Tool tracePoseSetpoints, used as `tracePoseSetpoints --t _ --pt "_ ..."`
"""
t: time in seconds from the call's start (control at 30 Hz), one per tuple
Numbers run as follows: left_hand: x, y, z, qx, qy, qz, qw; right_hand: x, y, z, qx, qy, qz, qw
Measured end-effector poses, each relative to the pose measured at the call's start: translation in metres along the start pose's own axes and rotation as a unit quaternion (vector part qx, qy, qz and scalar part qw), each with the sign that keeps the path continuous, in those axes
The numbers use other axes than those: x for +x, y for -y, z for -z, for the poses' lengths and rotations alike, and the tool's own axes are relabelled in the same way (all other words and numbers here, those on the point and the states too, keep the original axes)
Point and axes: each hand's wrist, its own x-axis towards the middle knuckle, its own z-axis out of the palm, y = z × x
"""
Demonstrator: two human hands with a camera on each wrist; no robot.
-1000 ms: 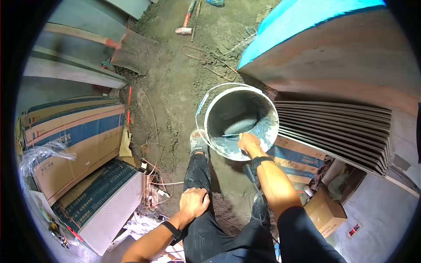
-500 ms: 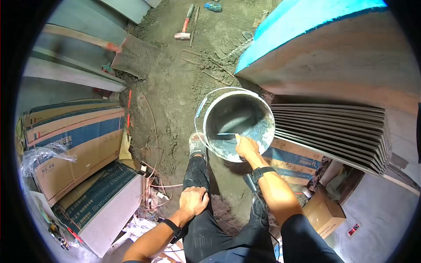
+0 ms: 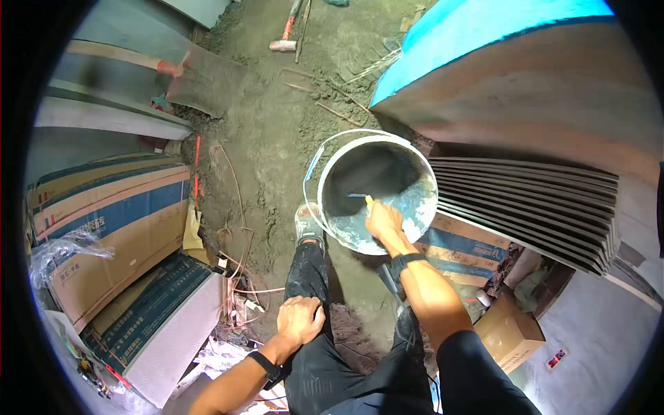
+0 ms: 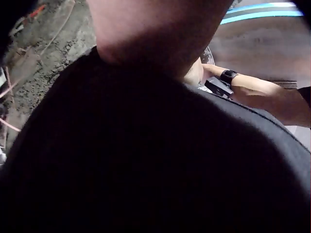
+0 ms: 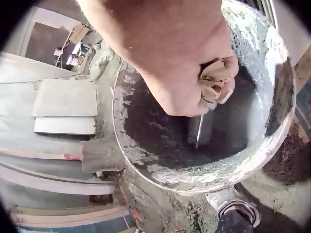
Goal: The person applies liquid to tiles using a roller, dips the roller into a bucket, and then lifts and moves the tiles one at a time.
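My right hand (image 3: 384, 220) reaches over the near rim into a large bucket (image 3: 415, 232) and grips a scraper (image 3: 357, 196) with a thin, flat metal blade. A bit of yellow shows where the handle leaves the fingers. In the right wrist view the scraper (image 5: 199, 128) points down into the dark inside, its blade blurred. Pale, dried residue coats the bucket's inner wall, and its wire handle hangs out to the left. My left hand (image 3: 299, 320) rests on my left knee, holding nothing. The left wrist view is mostly filled by the dark trouser leg (image 4: 121, 145).
A stack of grey panels (image 3: 532, 214) leans right of the bucket, below a blue-topped block (image 3: 484, 41). Tile cartons (image 3: 111, 228) stand at left beside loose wires (image 3: 242, 277). A hammer (image 3: 283, 45) lies on the rough sandy floor ahead. An open cardboard box (image 3: 508, 335) sits at right.
My right hand has shifted slightly up and left, further over the bucket's middle, and less of the blade shows now. My left hand stays on the knee.
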Motion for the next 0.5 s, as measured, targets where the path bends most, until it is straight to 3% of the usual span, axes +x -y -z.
tracePoseSetpoints --t 0.2,0.33,0.4,0.5 --pt "0.005 -0.014 0.003 0.02 0.024 0.011 0.999 -0.027 -0.009 0.03 -0.016 0.09 -0.026 0.995" --pt "0.003 -0.005 -0.002 0.041 0.054 0.011 0.998 0.019 -0.009 0.002 -0.047 0.097 -0.033 0.994" --pt "0.001 0.001 -0.002 0.027 0.048 0.009 0.998 0.033 0.001 -0.007 -0.015 0.043 -0.014 0.999" --pt "-0.002 0.003 -0.005 0.033 0.051 0.006 0.998 0.014 0.005 -0.014 0.012 0.027 -0.015 0.999"
